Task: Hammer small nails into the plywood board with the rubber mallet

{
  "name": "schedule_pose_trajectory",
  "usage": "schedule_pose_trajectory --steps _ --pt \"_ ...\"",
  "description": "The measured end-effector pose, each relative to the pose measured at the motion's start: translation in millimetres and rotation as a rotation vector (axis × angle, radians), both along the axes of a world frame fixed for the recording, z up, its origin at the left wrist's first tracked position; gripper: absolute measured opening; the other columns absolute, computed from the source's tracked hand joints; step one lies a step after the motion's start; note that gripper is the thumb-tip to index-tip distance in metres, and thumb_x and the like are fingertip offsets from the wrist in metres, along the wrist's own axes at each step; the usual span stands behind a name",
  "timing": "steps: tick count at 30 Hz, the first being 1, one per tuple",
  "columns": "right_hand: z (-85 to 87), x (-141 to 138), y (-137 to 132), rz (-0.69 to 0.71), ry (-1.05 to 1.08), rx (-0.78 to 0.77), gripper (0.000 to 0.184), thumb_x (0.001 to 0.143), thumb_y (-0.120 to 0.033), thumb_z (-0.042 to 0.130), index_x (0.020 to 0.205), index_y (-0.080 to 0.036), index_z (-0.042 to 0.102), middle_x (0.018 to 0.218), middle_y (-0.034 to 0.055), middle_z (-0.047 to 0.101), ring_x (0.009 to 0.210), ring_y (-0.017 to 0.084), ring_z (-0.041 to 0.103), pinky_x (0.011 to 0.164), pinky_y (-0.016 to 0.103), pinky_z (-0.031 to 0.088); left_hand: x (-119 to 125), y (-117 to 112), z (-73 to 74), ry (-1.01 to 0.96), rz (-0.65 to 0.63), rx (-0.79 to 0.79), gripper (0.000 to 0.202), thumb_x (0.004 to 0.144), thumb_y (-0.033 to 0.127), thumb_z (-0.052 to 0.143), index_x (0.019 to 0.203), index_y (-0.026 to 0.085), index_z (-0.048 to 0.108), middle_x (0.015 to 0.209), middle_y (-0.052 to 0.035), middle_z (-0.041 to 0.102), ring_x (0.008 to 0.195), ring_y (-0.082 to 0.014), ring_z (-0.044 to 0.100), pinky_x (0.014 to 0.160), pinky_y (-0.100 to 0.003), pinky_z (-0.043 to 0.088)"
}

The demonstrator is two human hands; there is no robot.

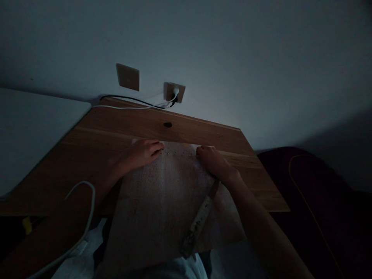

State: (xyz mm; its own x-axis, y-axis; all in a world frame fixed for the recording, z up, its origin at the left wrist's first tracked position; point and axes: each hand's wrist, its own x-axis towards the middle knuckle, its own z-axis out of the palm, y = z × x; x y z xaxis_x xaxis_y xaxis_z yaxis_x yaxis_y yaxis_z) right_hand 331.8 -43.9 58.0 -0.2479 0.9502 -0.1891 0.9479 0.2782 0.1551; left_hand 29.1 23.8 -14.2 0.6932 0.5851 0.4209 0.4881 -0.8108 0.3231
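Note:
A pale, worn board (162, 193) lies over the front part of the wooden desk, its near end close to my body. My left hand (148, 151) rests at the board's far left, fingers curled together. At the far right, my right hand (207, 155) is closed too, with its fingertips tucked down. Whatever either hand pinches is too small and dark to make out. Between them runs a row of tiny specks (175, 152), of a kind I cannot tell. A knife (200, 215) with a mottled light handle lies slantwise on the board, its blade partly under my right wrist.
The wooden desk (87, 135) has a cable hole (167, 124) near its back edge. Cables (128, 107) run along the wall to a socket (179, 91). A white panel (35, 135) stands left. A white cord (92, 205) crosses my left forearm. A dark purple mass (285, 170) lies right.

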Motion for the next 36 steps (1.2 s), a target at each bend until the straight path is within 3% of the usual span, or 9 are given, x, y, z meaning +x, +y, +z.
schedule_pose_trajectory --steps 8,14,18,22,24,28,32,36 --pt "0.6 -2 -2 0.000 -0.041 0.010 0.027 0.107 -0.008 0.048 0.111 -0.011 0.075 0.113 0.0190 0.077 0.104 0.031 0.077 0.087 0.036 0.054 0 -4 15.2 -0.066 0.202 -0.046 0.018 0.097 0.018 0.056 0.103 0.021 0.072 0.096 -0.0050 0.074 0.084 -0.0195 0.069 0.081 -0.033 0.052" --pt "4.1 -2 0 -0.009 -0.024 -0.003 0.026 0.108 -0.014 0.052 0.104 -0.011 0.078 0.108 0.0179 0.079 0.100 0.029 0.078 0.085 0.034 0.054 -12 5 27.2 -0.061 0.225 -0.282 0.026 0.097 0.022 0.047 0.074 0.020 0.058 0.072 -0.0014 0.064 0.067 -0.0162 0.060 0.069 -0.031 0.045" --pt "6.0 -4 -1 -0.018 -0.015 -0.001 0.026 0.107 -0.014 0.053 0.101 -0.012 0.078 0.106 0.0175 0.079 0.098 0.028 0.077 0.084 0.033 0.052 -14 16 22.8 -0.115 0.318 -0.528 0.034 0.096 0.029 0.041 0.065 0.021 0.052 0.065 -0.0010 0.058 0.063 -0.0158 0.055 0.063 -0.030 0.042" --pt "4.7 -5 -3 0.003 0.016 0.016 0.028 0.105 -0.005 0.048 0.104 -0.012 0.076 0.109 0.0171 0.078 0.100 0.027 0.076 0.083 0.032 0.049 -12 18 20.3 -0.236 0.420 -0.771 0.030 0.090 0.032 0.042 0.069 0.021 0.059 0.062 -0.0011 0.054 0.058 -0.0166 0.052 0.057 -0.029 0.040" --pt "5.5 -4 -3 0.014 0.044 0.016 0.029 0.104 -0.003 0.047 0.103 -0.012 0.075 0.108 0.0162 0.078 0.099 0.026 0.076 0.081 0.031 0.048 -12 14 22.0 -0.225 0.391 -0.720 0.026 0.090 0.037 0.047 0.080 0.021 0.065 0.070 -0.0017 0.058 0.064 -0.0176 0.056 0.061 -0.029 0.042" --pt "11.9 0 -4 0.015 0.125 0.016 0.026 0.105 -0.005 0.050 0.102 -0.014 0.075 0.109 0.0126 0.079 0.095 0.022 0.076 0.078 0.027 0.047 -14 3 24.1 -0.011 0.221 -0.502 0.028 0.089 0.047 0.064 0.097 0.020 0.069 0.080 -0.0022 0.066 0.072 -0.0193 0.061 0.069 -0.031 0.043" --pt "14.9 0 -4 0.006 0.210 0.015 0.023 0.107 -0.008 0.054 0.103 -0.017 0.076 0.107 0.0089 0.081 0.097 0.020 0.077 0.081 0.024 0.048 -14 -1 19.2 0.086 0.111 -0.389 0.013 0.088 0.032 0.064 0.094 0.021 0.068 0.088 -0.0039 0.072 0.079 -0.0202 0.066 0.076 -0.032 0.045" --pt "9.3 -3 0 -0.009 0.259 0.012 0.018 0.105 -0.013 0.061 0.102 -0.018 0.079 0.104 0.0078 0.083 0.095 0.020 0.078 0.081 0.024 0.050 -15 3 13.1 0.101 0.078 -0.342 0.008 0.093 0.026 0.060 0.089 0.021 0.066 0.081 -0.0018 0.070 0.075 -0.0184 0.064 0.075 -0.031 0.044"
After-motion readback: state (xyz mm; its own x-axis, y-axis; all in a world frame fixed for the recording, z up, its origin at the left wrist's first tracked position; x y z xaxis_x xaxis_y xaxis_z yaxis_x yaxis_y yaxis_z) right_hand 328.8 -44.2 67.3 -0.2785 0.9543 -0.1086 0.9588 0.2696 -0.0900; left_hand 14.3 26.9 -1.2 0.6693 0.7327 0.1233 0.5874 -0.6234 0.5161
